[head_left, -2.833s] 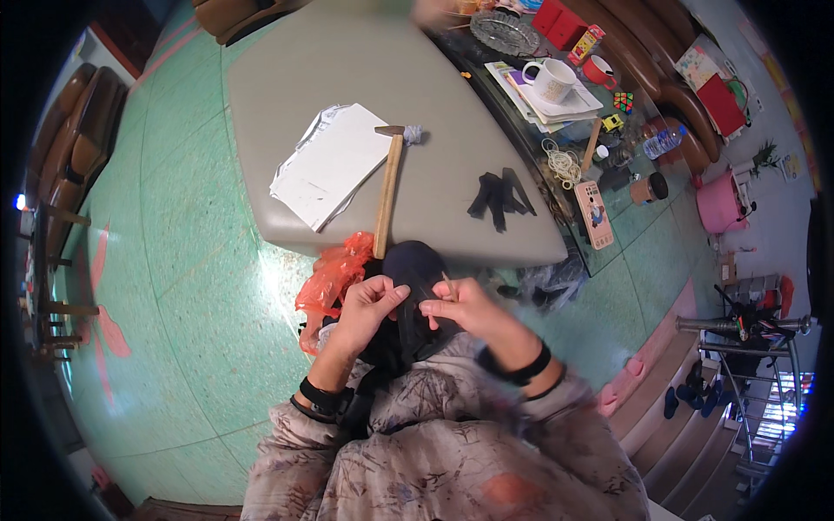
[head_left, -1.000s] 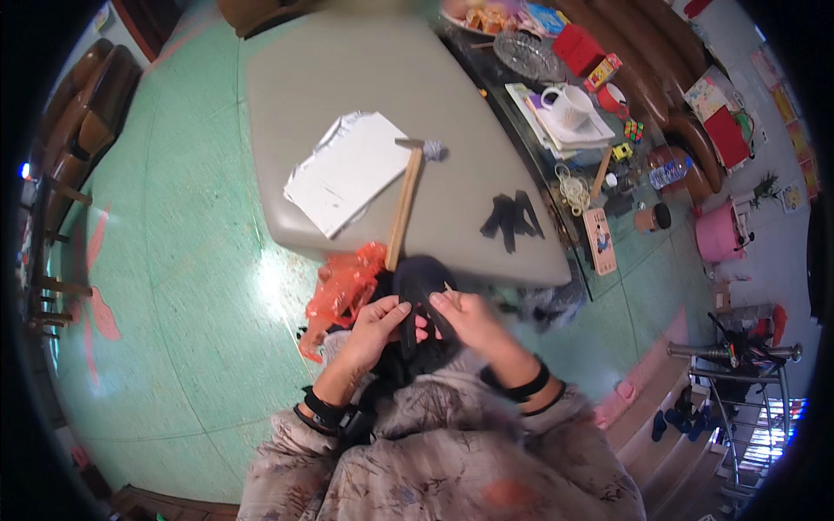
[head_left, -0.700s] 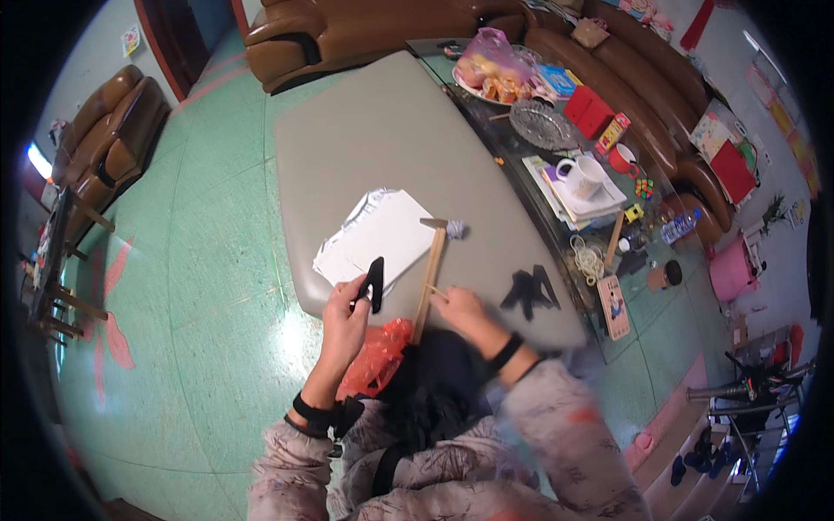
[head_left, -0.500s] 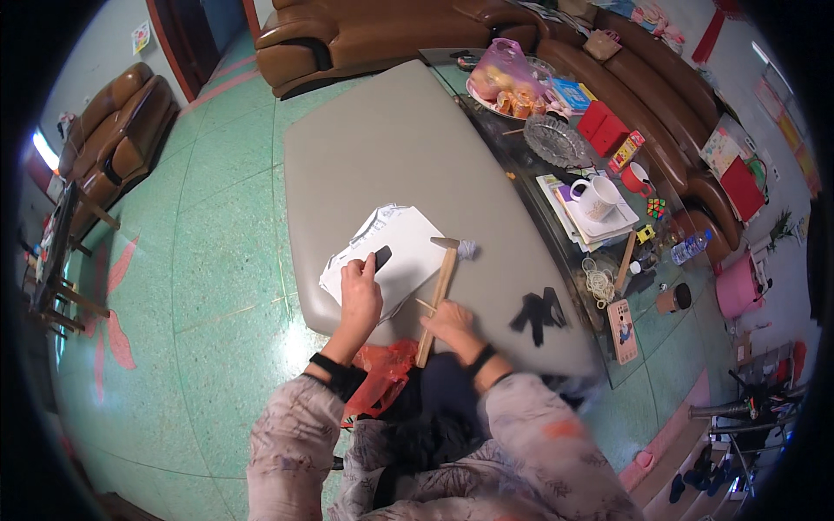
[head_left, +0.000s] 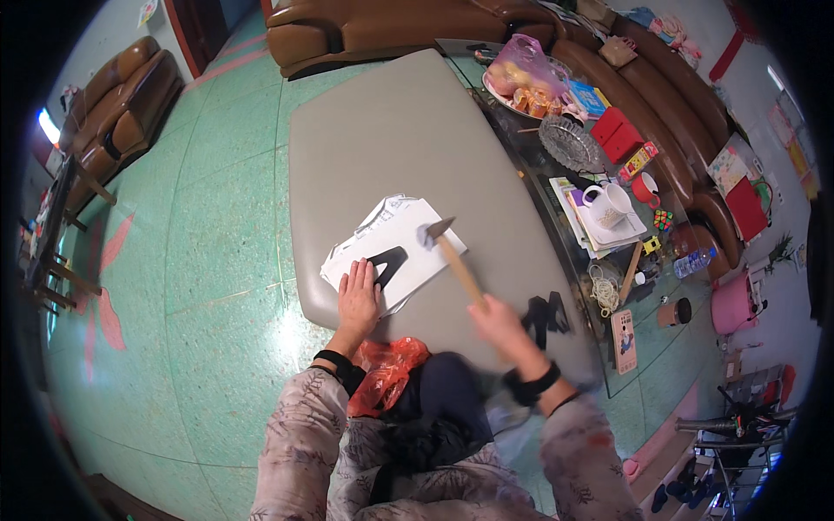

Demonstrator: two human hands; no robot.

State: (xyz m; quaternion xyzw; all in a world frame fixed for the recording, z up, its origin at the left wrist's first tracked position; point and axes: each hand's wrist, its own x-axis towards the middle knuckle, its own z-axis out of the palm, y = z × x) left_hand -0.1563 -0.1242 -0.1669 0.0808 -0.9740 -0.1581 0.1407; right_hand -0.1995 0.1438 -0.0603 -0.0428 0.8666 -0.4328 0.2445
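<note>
My left hand (head_left: 358, 295) lies flat, its fingers stretched out against the left side of a black V-shaped piece (head_left: 393, 262). That piece rests on a stack of white paper (head_left: 413, 219), which lies on a grey padded surface (head_left: 382, 130). My right hand (head_left: 499, 325) is wrapped round the wooden handle of a hammer (head_left: 462, 271), slightly smeared by motion. The hammer's head is over the right part of the paper, with pale wrapping on one end. More black pieces (head_left: 545, 319) lie on the padding, right of my right hand.
A red plastic bag (head_left: 391, 369) is by my lap. Along the right runs a dark glass table (head_left: 599, 347) with a phone (head_left: 624, 340), string (head_left: 603, 289), a white mug (head_left: 606, 205), a bottle (head_left: 694, 262) and a glass dish (head_left: 570, 144). Brown sofas (head_left: 408, 30) stand beyond.
My right hand has moved right, and the hammer has swung with its head over the paper. My left hand has gone from pinching the black piece to lying flat against it.
</note>
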